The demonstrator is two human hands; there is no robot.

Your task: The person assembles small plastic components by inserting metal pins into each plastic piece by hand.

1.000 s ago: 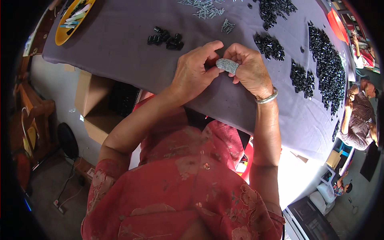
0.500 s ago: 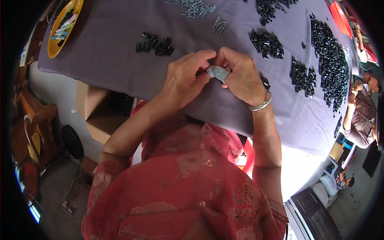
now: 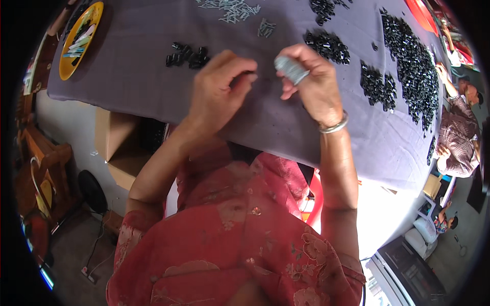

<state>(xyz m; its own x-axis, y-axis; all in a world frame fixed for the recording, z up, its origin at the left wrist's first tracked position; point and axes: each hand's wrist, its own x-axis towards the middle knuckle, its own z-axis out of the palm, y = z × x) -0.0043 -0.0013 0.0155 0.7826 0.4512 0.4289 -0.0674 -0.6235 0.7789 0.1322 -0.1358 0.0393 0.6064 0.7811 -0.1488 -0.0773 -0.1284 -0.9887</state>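
While both hands are held over the near part of the cloth-covered worktop point(image 3: 127, 84), a gap separates them. Left hand point(image 3: 219, 92): thumb and forefinger bend toward each other, tips close together; whether a part is pinched there cannot be told. Right hand point(image 3: 316, 81): fingers curl loosely, a grey cover point(image 3: 292, 70) encloses one digit, and any grip is not discernible.

Progress, judged from the layout: a small black cluster point(image 3: 198, 61) just beyond the left hand is set apart and may be handled stock; its finish is too small to verify. Far more lies loose: the near black heap point(image 3: 329, 47) beside the right hand, the middle black heap point(image 3: 377, 86), the long black heap point(image 3: 416, 71), the silver screws point(image 3: 232, 10) and a small screw group point(image 3: 266, 28).

Clearance: both forearms cross the worktop's front edge. Cloth extends between the cluster and the yellow plate point(image 3: 65, 71) at far left. Rightward travel is limited by the heaps.
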